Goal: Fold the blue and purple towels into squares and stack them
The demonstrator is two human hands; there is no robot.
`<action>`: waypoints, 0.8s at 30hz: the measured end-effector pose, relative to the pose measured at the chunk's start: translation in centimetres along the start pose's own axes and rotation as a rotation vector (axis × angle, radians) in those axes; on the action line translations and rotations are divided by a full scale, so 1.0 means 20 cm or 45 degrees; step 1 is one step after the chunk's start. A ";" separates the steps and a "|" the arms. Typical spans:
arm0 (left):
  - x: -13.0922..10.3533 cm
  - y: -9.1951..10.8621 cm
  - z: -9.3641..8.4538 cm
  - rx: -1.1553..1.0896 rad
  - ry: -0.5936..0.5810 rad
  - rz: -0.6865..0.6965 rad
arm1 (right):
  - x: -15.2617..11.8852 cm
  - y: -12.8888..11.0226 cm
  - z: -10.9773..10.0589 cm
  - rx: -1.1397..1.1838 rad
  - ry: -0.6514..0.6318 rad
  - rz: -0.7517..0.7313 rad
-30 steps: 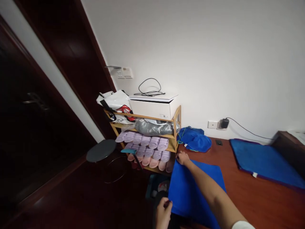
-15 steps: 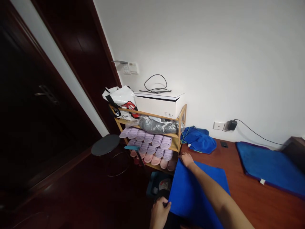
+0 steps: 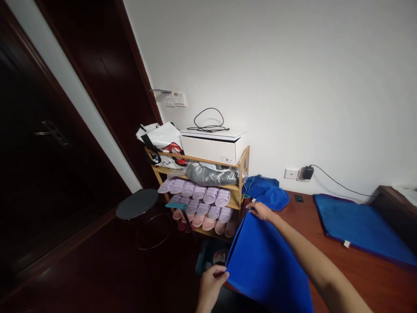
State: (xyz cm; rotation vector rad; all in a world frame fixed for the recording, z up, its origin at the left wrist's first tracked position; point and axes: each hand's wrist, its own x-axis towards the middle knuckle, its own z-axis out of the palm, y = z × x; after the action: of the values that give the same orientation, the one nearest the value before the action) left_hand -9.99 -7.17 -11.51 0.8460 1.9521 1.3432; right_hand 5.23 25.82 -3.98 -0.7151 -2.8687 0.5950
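Between my two hands is a bright blue, flat fabric cover (image 3: 263,261), its left edge parted into two layers. My left hand (image 3: 211,282) pinches the near corner of that edge, close to the desk's left side. At the far corner, my right hand (image 3: 259,211) is closed on the same edge, with its forearm stretched across the fabric. The cover is tilted, its left edge lifted off the brown desk (image 3: 329,265). Just beyond my right hand lies a crumpled blue cloth (image 3: 269,193).
A wooden rack (image 3: 243,174) with lilac and pink slippers (image 3: 198,193) stands left of the desk, topped by a white box (image 3: 208,145) and a printed bag (image 3: 166,141). A blue mat (image 3: 361,230) lies at right. A round stool (image 3: 138,203) and a bin (image 3: 205,256) are on the floor.
The cover's left edge has risen off the desk in both hands, and its layers now show apart. The view has shifted slightly to the right.
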 end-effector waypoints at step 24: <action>-0.01 1.39 -0.09 0.404 -0.114 0.983 | -1.40 -0.08 -1.12 0.153 0.481 0.012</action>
State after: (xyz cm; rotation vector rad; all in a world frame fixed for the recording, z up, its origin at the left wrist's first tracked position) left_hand -6.92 -0.54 15.34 1.9168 1.8590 1.3551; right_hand 33.88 18.94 16.38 -0.7332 -2.4632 0.5592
